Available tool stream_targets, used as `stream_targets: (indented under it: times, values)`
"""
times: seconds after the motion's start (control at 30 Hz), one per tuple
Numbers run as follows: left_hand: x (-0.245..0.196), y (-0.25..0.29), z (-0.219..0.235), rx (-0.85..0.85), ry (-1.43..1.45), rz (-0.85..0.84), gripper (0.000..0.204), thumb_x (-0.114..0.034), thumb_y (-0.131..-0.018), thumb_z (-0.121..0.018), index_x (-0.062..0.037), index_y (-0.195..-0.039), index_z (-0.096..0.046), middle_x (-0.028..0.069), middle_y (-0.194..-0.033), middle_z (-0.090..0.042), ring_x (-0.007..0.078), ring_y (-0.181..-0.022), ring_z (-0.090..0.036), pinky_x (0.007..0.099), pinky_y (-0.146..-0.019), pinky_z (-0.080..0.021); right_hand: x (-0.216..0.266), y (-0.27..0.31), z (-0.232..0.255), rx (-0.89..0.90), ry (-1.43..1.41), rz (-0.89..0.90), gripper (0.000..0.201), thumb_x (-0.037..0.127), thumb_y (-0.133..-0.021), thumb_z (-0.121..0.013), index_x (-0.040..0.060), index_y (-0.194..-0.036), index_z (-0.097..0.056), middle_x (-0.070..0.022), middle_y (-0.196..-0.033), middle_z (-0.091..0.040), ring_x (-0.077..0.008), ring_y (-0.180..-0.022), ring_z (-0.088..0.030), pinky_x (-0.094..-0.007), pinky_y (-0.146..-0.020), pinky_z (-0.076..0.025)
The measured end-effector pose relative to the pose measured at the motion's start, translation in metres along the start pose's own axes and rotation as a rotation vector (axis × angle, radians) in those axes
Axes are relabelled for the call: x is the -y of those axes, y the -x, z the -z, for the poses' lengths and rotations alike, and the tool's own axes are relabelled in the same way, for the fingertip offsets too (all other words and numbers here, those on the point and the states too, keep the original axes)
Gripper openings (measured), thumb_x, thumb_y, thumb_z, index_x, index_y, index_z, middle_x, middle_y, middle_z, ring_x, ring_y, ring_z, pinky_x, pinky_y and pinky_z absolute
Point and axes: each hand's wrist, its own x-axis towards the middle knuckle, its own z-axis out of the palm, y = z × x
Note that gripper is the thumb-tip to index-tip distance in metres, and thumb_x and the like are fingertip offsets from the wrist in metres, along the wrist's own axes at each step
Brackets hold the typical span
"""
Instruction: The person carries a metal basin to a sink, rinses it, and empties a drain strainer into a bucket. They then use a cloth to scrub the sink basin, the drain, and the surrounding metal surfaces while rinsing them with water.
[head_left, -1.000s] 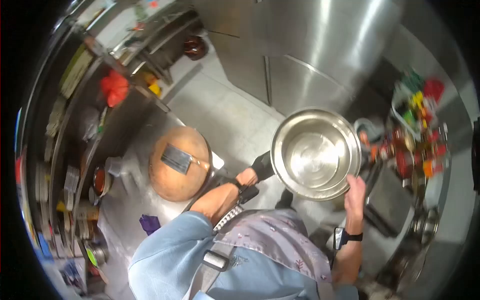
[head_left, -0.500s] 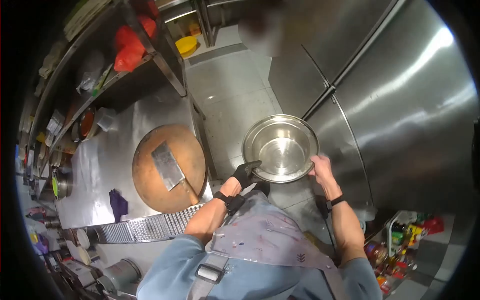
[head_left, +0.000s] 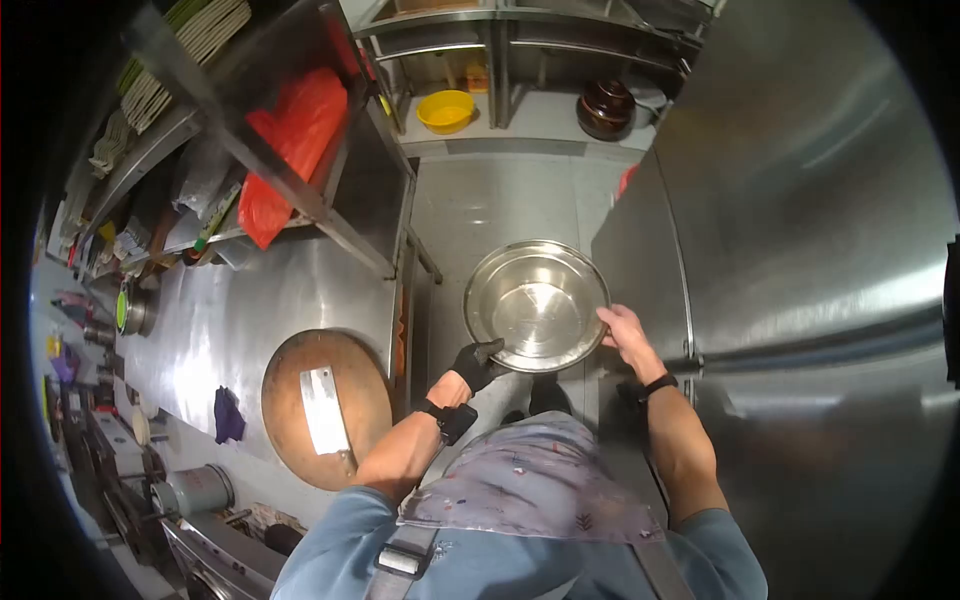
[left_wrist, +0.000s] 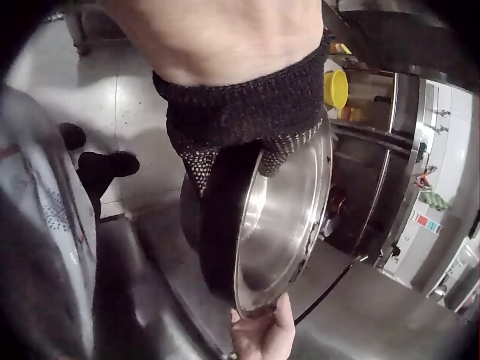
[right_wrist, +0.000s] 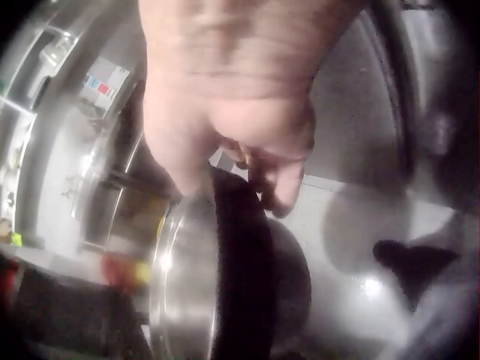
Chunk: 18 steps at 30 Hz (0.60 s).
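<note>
A wide steel basin (head_left: 535, 307) is held up in front of the body, with only a shine and its bare bottom visible inside. My left hand (head_left: 477, 366), in a black knitted glove, grips the near-left rim, its thumb over the edge in the left wrist view. Bare, my right hand (head_left: 627, 333) pinches the right rim; its thumb lies on the inner side and the fingers curl beneath, as the right wrist view shows. To the left, a cleaver (head_left: 323, 412) lies flat on a round wooden chopping block (head_left: 283, 415).
The block stands on a steel counter (head_left: 210, 320) with a purple cloth (head_left: 228, 414). Above it, a shelf carries a red plastic bag (head_left: 290, 150). Steel refrigerator doors (head_left: 800, 250) line the right. Ahead, beyond the tiled floor (head_left: 480, 200), sit a yellow basin (head_left: 446, 110) and a brown jar (head_left: 605, 108).
The view has swung right, away from the bottles, toward the aisle between counter and refrigerator. Both hands keep hold of the basin, and the gloved left hand now shows on its near rim.
</note>
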Motion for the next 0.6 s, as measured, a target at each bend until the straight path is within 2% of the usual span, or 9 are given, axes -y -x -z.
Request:
stream_targets:
  times: [0.1,0.13,0.23,0.3,0.33,0.37,0.47,0.53,0.6]
  values:
    - [-0.036,-0.036,-0.009,-0.021,0.04,-0.092,0.025,-0.011,-0.095,-0.065,0.0047,-0.114,-0.062,0.0173,-0.112,-0.068,0.029,-0.101,-0.068,0.0447,-0.084,-0.064,0.049,-0.09,0.002,-0.094,0.156,0.05,0.071,0.033,-0.092,-0.069,-0.0032,-0.146,-0.041,-0.0196,-0.136,-0.059,-0.0315,-0.122,-0.059,-0.0455,-0.097,-0.051]
    - [-0.043,-0.055,0.0,0.006,-0.224,-0.292,0.024,-0.011,-0.095,-0.066,0.0048,-0.114,-0.063,0.0178,-0.111,-0.068,0.0281,-0.1,-0.067,0.0426,-0.082,-0.063,0.067,-0.118,0.003,-0.136,0.174,0.044,0.069,0.033,-0.089,-0.071,-0.0053,-0.142,-0.046,-0.0222,-0.136,-0.059,-0.0329,-0.125,-0.058,-0.0456,-0.099,-0.049]
    - [-0.096,-0.079,-0.038,-0.069,0.003,-0.223,0.024,-0.009,-0.094,-0.067,0.0041,-0.113,-0.064,0.016,-0.108,-0.07,0.0243,-0.093,-0.067,0.0355,-0.08,-0.06,0.119,-0.207,0.001,-0.149,0.417,0.155,0.062,0.032,-0.088,-0.071,-0.004,-0.135,-0.055,-0.0217,-0.134,-0.06,-0.0326,-0.125,-0.058,-0.0449,-0.099,-0.049]
    - [-0.119,-0.108,-0.02,-0.038,-0.02,-0.314,0.03,-0.008,-0.096,-0.062,-0.0019,-0.126,-0.058,0.017,-0.121,-0.065,0.0309,-0.108,-0.063,0.0473,-0.09,-0.059,0.166,-0.228,-0.02,-0.118,0.418,0.158,0.058,0.031,-0.087,-0.072,-0.0029,-0.132,-0.058,-0.0213,-0.133,-0.061,-0.0325,-0.124,-0.058,-0.0449,-0.098,-0.049]
    - [-0.136,-0.122,-0.023,-0.093,0.105,-0.226,0.033,-0.01,-0.096,-0.063,-0.002,-0.127,-0.057,0.0178,-0.123,-0.064,0.0327,-0.109,-0.063,0.0479,-0.089,-0.059,0.185,-0.252,-0.027,-0.107,0.4,0.171,0.054,0.03,-0.087,-0.072,-0.0018,-0.129,-0.061,-0.0209,-0.131,-0.063,-0.0325,-0.124,-0.058,-0.0448,-0.098,-0.049]
    - [-0.15,-0.135,-0.026,-0.094,0.118,-0.242,0.033,-0.01,-0.096,-0.063,-0.002,-0.127,-0.057,0.0178,-0.123,-0.064,0.0327,-0.109,-0.063,0.0479,-0.089,-0.059,0.204,-0.276,-0.037,-0.093,0.412,0.18,0.054,0.03,-0.087,-0.072,-0.0018,-0.129,-0.061,-0.0209,-0.131,-0.063,-0.0325,-0.124,-0.058,-0.0448,-0.098,-0.049]
    - [-0.201,-0.193,-0.028,-0.108,-0.26,-0.424,0.035,-0.011,-0.096,-0.064,-0.0009,-0.128,-0.057,0.0182,-0.123,-0.064,0.0341,-0.112,-0.062,0.0491,-0.093,-0.057,0.256,-0.354,-0.066,-0.027,0.483,0.223,0.049,0.028,-0.087,-0.071,-0.0002,-0.127,-0.063,-0.0205,-0.13,-0.064,-0.0341,-0.124,-0.058,-0.046,-0.097,-0.05]
    - [-0.246,-0.234,-0.03,-0.016,0.103,-0.267,0.036,-0.012,-0.096,-0.063,0.0005,-0.129,-0.056,0.0187,-0.126,-0.063,0.0352,-0.116,-0.06,0.0502,-0.099,-0.054,0.289,-0.396,-0.092,-0.049,0.552,0.372,0.028,0.023,-0.087,-0.069,0.0008,-0.104,-0.07,-0.0074,-0.094,-0.068,-0.02,-0.079,-0.063,-0.0345,-0.068,-0.052]
    - [-0.287,-0.26,-0.047,-0.076,0.143,-0.288,0.028,-0.013,-0.095,-0.065,0.0007,-0.119,-0.062,0.0169,-0.117,-0.067,0.0303,-0.108,-0.063,0.0457,-0.092,-0.056,0.325,-0.425,-0.108,0.046,0.551,0.312,0.029,0.023,-0.088,-0.069,0.0004,-0.106,-0.069,-0.0096,-0.096,-0.069,-0.022,-0.081,-0.065,-0.0369,-0.068,-0.053]
